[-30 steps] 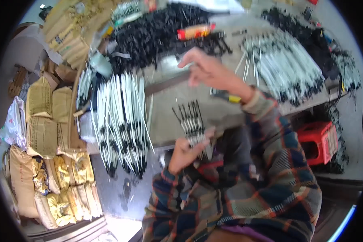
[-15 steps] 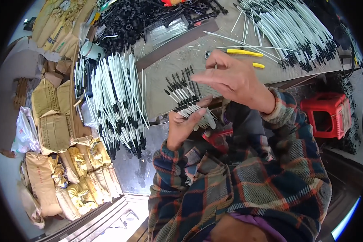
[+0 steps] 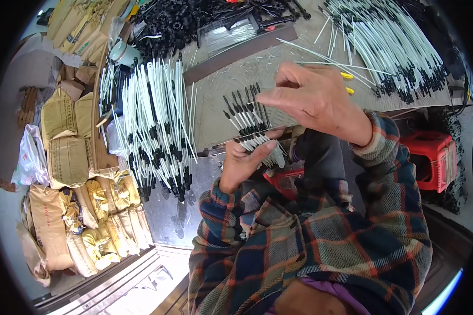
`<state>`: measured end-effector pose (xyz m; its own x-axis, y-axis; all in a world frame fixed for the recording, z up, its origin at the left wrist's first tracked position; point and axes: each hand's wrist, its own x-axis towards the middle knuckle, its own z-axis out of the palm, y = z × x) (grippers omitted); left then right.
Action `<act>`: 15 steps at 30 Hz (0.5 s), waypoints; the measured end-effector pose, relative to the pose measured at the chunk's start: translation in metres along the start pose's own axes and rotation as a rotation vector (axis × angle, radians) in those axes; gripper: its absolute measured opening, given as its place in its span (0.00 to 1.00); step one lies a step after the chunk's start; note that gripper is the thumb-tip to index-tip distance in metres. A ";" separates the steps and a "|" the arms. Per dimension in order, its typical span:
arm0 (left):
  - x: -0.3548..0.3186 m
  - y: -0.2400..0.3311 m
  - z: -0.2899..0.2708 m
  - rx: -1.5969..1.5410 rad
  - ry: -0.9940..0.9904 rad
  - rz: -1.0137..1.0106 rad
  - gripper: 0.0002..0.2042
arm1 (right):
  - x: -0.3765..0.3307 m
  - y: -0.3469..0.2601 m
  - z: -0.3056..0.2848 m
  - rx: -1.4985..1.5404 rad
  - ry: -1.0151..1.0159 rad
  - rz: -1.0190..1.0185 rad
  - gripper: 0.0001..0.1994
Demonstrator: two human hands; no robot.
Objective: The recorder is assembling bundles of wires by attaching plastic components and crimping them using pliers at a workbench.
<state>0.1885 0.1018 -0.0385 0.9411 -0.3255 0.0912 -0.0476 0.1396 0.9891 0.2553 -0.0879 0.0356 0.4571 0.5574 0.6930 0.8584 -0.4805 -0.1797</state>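
Note:
My left hand (image 3: 240, 161) grips a fanned bundle of thin white rods with black ends (image 3: 254, 127), above the near edge of the worktable. The black tips point away from me, and the pale lower ends stick out below my thumb. Over the right side of the bundle, my right hand (image 3: 316, 100) is closed in a pinch, thumb and forefinger close beside the black tips. Whatever lies between those fingertips is too small to make out. Behind that hand, yellow-handled pliers (image 3: 347, 75) are mostly covered.
Piles of white rods with black ends lie left (image 3: 155, 115) and far right (image 3: 391, 47). A clear box of thin pale pins (image 3: 230, 35) sits behind a dark bar (image 3: 242, 54), near black parts (image 3: 171, 23). Brown packages (image 3: 68, 160) stand left, a red stool (image 3: 428, 157) right.
The view has shifted a little, so the table things sit farther right. My right hand now covers more of the pliers. My left hand still grips the bundle.

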 end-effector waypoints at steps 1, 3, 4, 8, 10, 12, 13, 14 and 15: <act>-0.001 0.001 -0.001 0.009 -0.006 -0.014 0.10 | 0.002 0.000 0.001 -0.032 -0.021 -0.020 0.13; -0.002 0.004 -0.002 0.010 -0.008 -0.018 0.10 | 0.006 -0.003 -0.002 -0.038 -0.041 -0.031 0.13; -0.003 0.005 -0.002 0.004 -0.016 -0.029 0.10 | 0.008 -0.004 -0.003 -0.044 -0.055 -0.033 0.13; -0.001 0.008 0.002 0.005 -0.019 -0.037 0.10 | 0.009 -0.001 -0.004 -0.030 -0.057 -0.071 0.11; -0.001 0.008 0.002 -0.006 -0.011 -0.028 0.10 | 0.010 -0.003 -0.008 0.036 -0.062 0.000 0.08; -0.002 0.007 0.002 -0.018 -0.012 -0.023 0.10 | 0.010 -0.004 -0.011 0.046 -0.070 0.006 0.07; -0.002 0.006 0.002 -0.017 -0.009 -0.023 0.10 | 0.010 -0.004 -0.012 0.056 -0.075 0.018 0.06; -0.003 0.006 0.002 -0.016 -0.008 -0.025 0.10 | 0.010 -0.005 -0.011 0.056 -0.077 0.018 0.06; -0.004 0.006 0.001 -0.018 -0.008 -0.026 0.10 | 0.011 -0.005 -0.009 0.058 -0.072 0.002 0.06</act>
<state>0.1842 0.1025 -0.0329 0.9391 -0.3370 0.0668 -0.0174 0.1475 0.9889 0.2535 -0.0857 0.0503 0.4723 0.6047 0.6413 0.8687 -0.4426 -0.2225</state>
